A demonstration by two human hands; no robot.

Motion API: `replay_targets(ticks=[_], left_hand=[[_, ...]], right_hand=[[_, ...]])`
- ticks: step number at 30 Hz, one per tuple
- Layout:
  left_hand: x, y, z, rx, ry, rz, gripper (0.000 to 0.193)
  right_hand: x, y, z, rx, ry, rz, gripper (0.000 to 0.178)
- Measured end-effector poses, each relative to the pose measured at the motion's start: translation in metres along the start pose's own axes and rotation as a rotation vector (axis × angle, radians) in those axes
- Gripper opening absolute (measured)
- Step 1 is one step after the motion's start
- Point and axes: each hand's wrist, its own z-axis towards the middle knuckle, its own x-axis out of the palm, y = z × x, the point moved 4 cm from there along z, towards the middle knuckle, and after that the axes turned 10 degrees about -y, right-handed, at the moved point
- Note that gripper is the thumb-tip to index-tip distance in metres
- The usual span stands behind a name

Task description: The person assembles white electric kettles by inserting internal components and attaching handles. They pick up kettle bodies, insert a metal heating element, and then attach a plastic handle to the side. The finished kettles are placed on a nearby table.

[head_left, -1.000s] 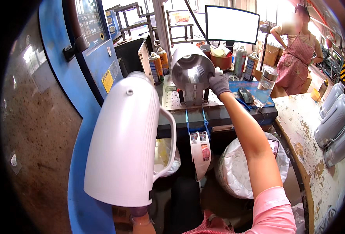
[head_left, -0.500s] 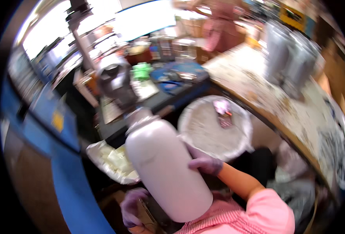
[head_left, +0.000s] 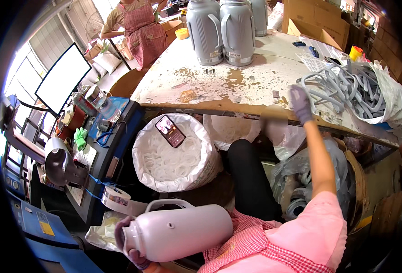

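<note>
A pale grey-lilac thermos jug body [head_left: 187, 230] with a loop handle on its upper side lies across my lap, neck pointing left. My gloved left hand [head_left: 127, 243] is wrapped round its neck, thumb and fingers on either side. My gloved right hand [head_left: 300, 103] reaches over the front edge of the worktable [head_left: 264, 84], its fingers stretched forward. Nearest to it is a heap of curved grey plastic handles [head_left: 346, 91], spilling from a white bag. Just left of that hand, at the table edge, a brownish blur [head_left: 274, 117] cannot be made out.
Several grey jugs [head_left: 238, 34] stand at the table's back. A white-lined tub of clear rings [head_left: 164, 166], with a phone [head_left: 170, 131] on top, is ahead of my lap. A dark machine bench [head_left: 112, 154] with a tape roll [head_left: 116, 196] is on the left. Another person [head_left: 144, 34] stands beyond.
The jug has tipped from slanting upright to lying sideways. My right hand has left its side and moved out over the table; my left hand now grips its neck. My view has swung right.
</note>
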Motion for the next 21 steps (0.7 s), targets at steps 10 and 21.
replay_targets(ticks=[10,21], left_hand=[[-0.008,-0.017,-0.006,0.263,0.127,0.381,0.088],[0.018,-0.023,-0.055,0.508,0.189,0.601,0.08]], right_hand=[[-0.01,-0.103,0.088,0.083,0.123,-0.487,0.037],[0.006,0.198,0.001,0.072,0.348,0.526,0.023]])
